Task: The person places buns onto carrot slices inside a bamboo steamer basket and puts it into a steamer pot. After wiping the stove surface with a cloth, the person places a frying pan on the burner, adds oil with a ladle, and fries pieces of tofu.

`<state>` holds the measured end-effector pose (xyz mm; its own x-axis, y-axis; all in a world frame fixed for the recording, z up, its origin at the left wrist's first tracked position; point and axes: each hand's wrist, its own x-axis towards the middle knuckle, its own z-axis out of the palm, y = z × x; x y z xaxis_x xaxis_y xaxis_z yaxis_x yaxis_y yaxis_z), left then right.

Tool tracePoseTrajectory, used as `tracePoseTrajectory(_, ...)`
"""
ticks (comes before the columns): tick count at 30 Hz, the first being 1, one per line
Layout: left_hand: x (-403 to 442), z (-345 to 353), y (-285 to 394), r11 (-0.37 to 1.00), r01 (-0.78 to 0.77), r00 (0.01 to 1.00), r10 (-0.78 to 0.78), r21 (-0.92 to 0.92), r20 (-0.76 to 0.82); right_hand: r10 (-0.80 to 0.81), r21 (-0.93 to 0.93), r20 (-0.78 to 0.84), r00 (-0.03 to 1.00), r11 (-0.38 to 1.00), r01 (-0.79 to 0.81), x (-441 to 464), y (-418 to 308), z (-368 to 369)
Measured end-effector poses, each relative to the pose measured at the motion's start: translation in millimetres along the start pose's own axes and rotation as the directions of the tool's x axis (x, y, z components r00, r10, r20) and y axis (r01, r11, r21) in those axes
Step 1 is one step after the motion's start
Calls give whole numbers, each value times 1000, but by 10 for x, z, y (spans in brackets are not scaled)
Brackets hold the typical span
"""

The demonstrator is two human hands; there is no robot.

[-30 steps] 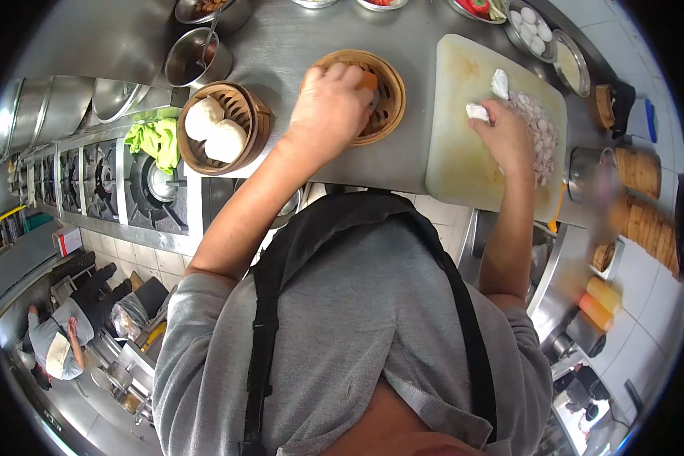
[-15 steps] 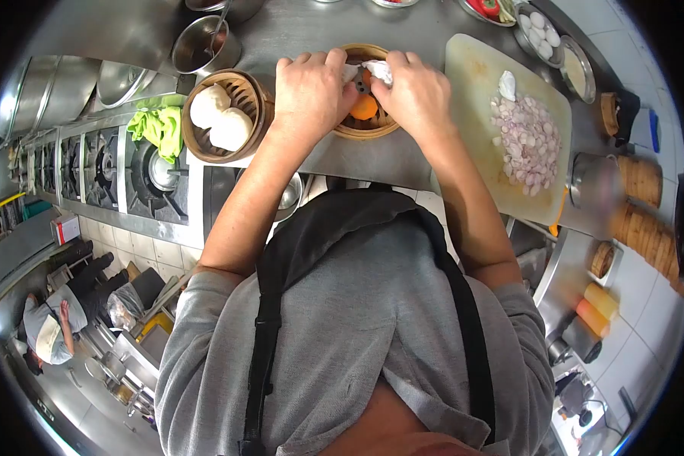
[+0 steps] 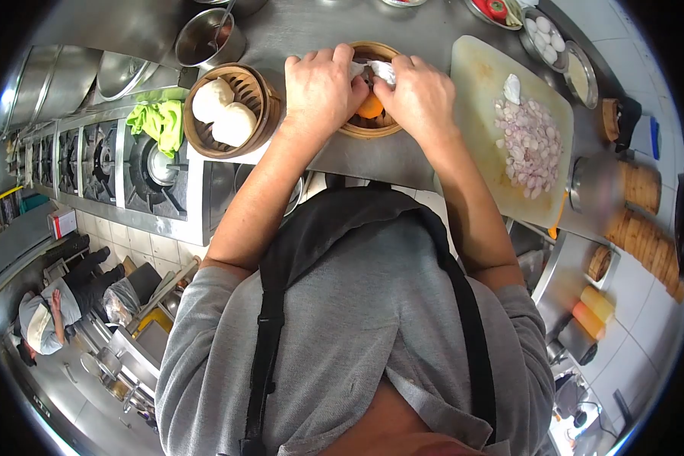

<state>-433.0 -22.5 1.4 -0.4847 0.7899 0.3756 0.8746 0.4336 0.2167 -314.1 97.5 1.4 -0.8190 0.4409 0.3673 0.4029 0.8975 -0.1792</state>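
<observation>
Both my hands meet over a round bamboo steamer (image 3: 371, 132). My left hand (image 3: 321, 91) is closed on a white piece at the steamer's left side. Facing it, my right hand (image 3: 416, 95) pinches another white piece (image 3: 384, 72). Between my thumbs lies an orange round thing (image 3: 369, 106), partly covered by the fingers. To the left, a second bamboo steamer (image 3: 267, 114) holds two white buns (image 3: 233, 125). On the cutting board (image 3: 475, 114) at the right are sliced pale purple pieces (image 3: 530, 148) and one white piece (image 3: 512, 89).
A metal pot (image 3: 209, 39) stands behind the left steamer. Bowls of eggs (image 3: 545, 36), red peppers (image 3: 496, 9) and a pale substance (image 3: 581, 78) line the back right. Stove burners (image 3: 157, 171) and a green cloth (image 3: 158, 125) are left. Another person (image 3: 49, 315) is at lower left.
My right hand has moved left from the cutting board to the steamer with a white piece. My left hand has shifted to the steamer's left side, and the orange thing now lies between the hands.
</observation>
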Motion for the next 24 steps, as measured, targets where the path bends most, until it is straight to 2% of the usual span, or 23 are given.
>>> tracePoseTrajectory(5, 14, 3, -9, 999, -32, 999, 32, 28, 24, -16, -4, -6, 1000, 1000, 16, 19, 13, 13)
tracePoseTrajectory(10, 5, 5, -17, 997, -76, 997, 76, 6, -18, 0, -17, 5, 1000, 1000, 0, 35, 8, 10)
tracePoseTrajectory(24, 5, 35, -11, 999, -37, 999, 38, 9, -23, -55, 46, 30, 998, 997, 54, 21, 17, -26)
